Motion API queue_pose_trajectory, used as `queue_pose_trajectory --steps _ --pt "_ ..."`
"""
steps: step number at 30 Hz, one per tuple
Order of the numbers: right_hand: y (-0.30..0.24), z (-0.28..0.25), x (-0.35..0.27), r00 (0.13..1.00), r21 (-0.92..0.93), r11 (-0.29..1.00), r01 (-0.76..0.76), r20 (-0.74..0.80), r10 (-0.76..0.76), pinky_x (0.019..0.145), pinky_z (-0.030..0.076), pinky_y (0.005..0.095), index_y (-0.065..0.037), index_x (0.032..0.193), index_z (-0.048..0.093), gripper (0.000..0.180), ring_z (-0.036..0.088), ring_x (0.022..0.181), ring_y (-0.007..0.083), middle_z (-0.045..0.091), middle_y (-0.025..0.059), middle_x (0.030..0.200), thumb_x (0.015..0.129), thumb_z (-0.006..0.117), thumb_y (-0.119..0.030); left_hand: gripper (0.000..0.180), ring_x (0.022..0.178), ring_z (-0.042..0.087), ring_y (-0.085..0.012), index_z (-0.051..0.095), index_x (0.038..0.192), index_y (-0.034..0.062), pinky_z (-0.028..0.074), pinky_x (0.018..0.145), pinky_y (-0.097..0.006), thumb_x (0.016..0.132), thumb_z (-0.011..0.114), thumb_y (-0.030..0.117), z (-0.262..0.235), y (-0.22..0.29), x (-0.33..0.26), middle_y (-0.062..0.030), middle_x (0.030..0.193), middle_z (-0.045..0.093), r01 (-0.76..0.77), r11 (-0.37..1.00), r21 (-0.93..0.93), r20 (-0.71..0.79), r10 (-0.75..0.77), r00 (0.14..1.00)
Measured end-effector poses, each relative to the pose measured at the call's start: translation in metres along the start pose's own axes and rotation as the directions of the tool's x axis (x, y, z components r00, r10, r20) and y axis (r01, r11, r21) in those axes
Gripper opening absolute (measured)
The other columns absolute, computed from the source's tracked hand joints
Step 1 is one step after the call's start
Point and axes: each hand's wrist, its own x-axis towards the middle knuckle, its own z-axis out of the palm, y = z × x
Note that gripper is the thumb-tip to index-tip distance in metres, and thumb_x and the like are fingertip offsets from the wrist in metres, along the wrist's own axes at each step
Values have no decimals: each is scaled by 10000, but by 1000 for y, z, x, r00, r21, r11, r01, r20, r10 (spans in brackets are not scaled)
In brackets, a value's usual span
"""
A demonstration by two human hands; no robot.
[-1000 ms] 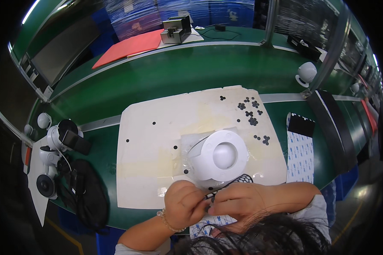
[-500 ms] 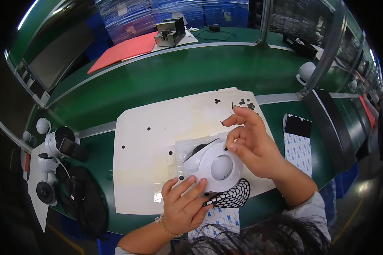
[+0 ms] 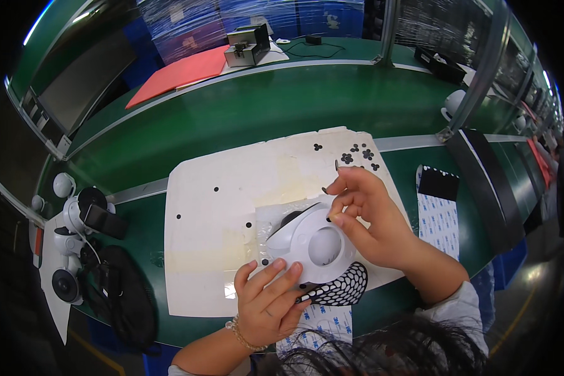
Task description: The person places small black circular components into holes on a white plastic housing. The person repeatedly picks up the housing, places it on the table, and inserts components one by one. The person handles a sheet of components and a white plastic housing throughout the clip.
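A white plastic camera housing [image 3: 304,244] with a round opening in its base lies tilted on a clear plastic bag [image 3: 267,219]. My left hand [image 3: 269,304] grips its near-left rim with the fingers. That hand's thumb side touches a black sheet [image 3: 341,289] full of punched holes. Above the housing's far-right rim, my right hand [image 3: 376,219] pinches a small round black pad [image 3: 329,219] at the thumb tip. More dark pads [image 3: 324,190] appear edge-on at the other fingertips of that hand. Loose black pads [image 3: 249,225] lie left of the housing.
A white board [image 3: 200,250] covers the green bench, with clustered black pads [image 3: 368,154] at its far right. A backing strip [image 3: 438,219] lies to the right, beside a long black foam piece [image 3: 485,188]. White cameras [image 3: 75,213] and a black pouch [image 3: 128,291] stand left.
My right hand has dipped slightly, its raised fingers coming lower and the pinched pad moving a little left over the rim. The left hand still holds the housing. The whole view has shifted slightly.
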Motion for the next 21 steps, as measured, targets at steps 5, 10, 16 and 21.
queue_pose_trajectory --steps 5,10,16,21 --pt "-11 0 -7 990 -359 923 135 5 -142 721 461 284 -46 1223 391 511 558 834 216 560 93 907 748 544 62 95 1111 476 -221 606 777 104 272 950 -419 733 634 183 -1 -1 1 -59 1144 572 -3 1000 -8 -5 3 1000" --pt "-14 3 1 924 -447 821 355 32 -382 846 369 367 -28 1166 436 437 523 898 264 572 51 841 749 557 21 99 1104 481 -224 604 777 102 276 947 -416 734 637 185 -2 2 3 -61 1135 576 3 1000 -5 0 -3 1000" --pt "-10 18 6 976 -230 953 199 135 -171 942 264 418 -11 1135 420 378 490 923 261 546 57 857 771 515 23 113 1096 489 -227 597 787 102 279 940 -418 735 640 193 -2 1 3 -64 1135 576 -7 1000 -12 -1 7 1000" --pt "-13 19 9 974 -249 954 168 190 -122 953 255 432 -6 1108 415 347 484 910 263 532 65 844 775 507 23 124 1098 490 -222 587 795 105 281 935 -420 733 642 196 -1 0 3 -61 1139 575 -12 1000 -26 -11 12 1000"
